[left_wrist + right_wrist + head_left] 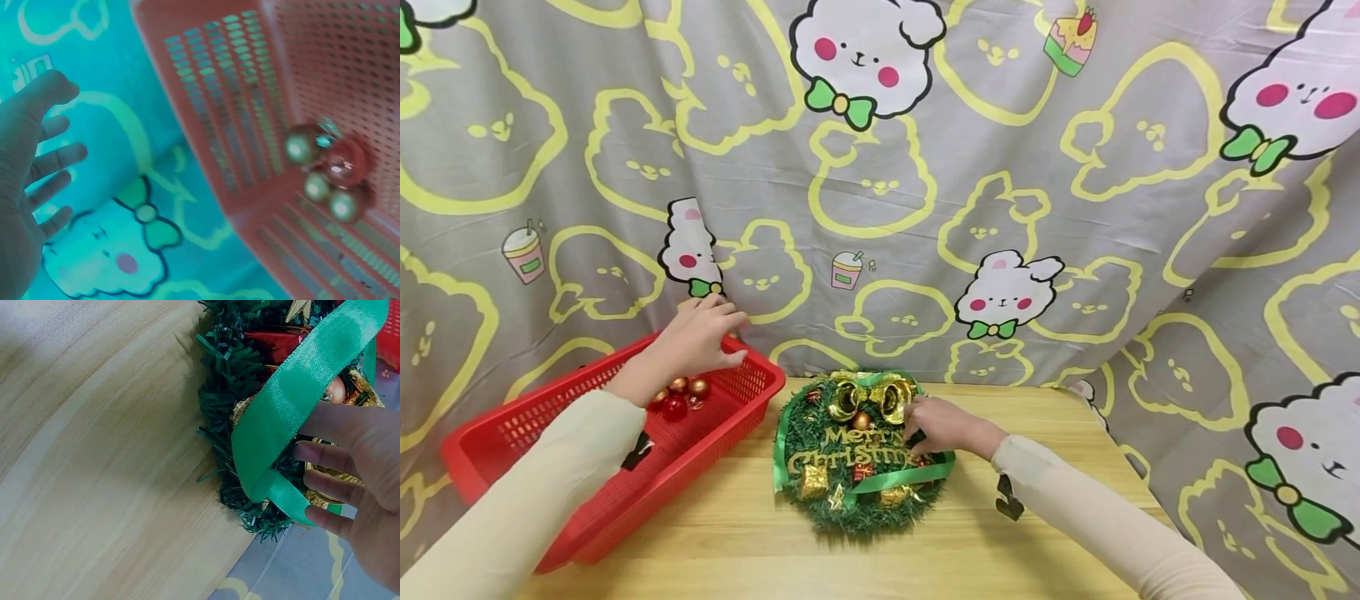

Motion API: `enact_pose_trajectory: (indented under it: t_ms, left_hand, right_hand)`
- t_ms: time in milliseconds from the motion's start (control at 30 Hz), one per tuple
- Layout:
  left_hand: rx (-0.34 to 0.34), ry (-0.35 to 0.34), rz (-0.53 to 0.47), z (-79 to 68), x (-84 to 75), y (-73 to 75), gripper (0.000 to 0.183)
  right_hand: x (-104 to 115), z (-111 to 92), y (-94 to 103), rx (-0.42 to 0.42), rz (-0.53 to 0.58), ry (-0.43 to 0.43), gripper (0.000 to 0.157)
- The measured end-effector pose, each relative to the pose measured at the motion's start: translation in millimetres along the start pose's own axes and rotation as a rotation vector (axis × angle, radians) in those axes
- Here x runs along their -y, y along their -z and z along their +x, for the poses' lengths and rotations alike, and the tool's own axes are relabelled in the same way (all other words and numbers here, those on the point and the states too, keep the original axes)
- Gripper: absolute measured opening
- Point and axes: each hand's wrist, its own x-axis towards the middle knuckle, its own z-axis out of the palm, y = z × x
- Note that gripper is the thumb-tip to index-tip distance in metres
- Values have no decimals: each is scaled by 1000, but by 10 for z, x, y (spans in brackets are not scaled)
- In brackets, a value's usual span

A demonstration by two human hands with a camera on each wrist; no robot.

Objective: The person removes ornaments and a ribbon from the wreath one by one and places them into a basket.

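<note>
A green tinsel Christmas wreath [880, 521] lies on the table, with a gold bow [891, 400], gold "Merry Christmas" lettering [850, 458] and small gift-box ornaments. Green ribbon [281, 412] loops loosely over it. My right hand [951, 427] is at the wreath's right side, by the lettering and bow. In the right wrist view its fingers are slightly bent and spread beside the ribbon; one digit's tip is hidden behind it. Over the far end of a red plastic basket [760, 379] hovers my left hand [700, 333], fingers loosely spread and holding nothing.
Several gold and red ball ornaments [675, 407] lie in the basket's far part. The wooden table [730, 533] carries basket and wreath. A grey patterned cloth [895, 200] hangs right behind them and along the right side.
</note>
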Motion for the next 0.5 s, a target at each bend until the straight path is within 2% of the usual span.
enact_pose_trajectory:
  t_ms: [167, 500]
  left_hand:
    - [0, -53, -32, 163, -191, 33, 30]
    - [13, -181, -44, 432, -630, -69, 35]
  right_hand:
    - [1, -11, -11, 4, -2, -10, 28]
    - [0, -7, -20, 12, -2, -18, 28]
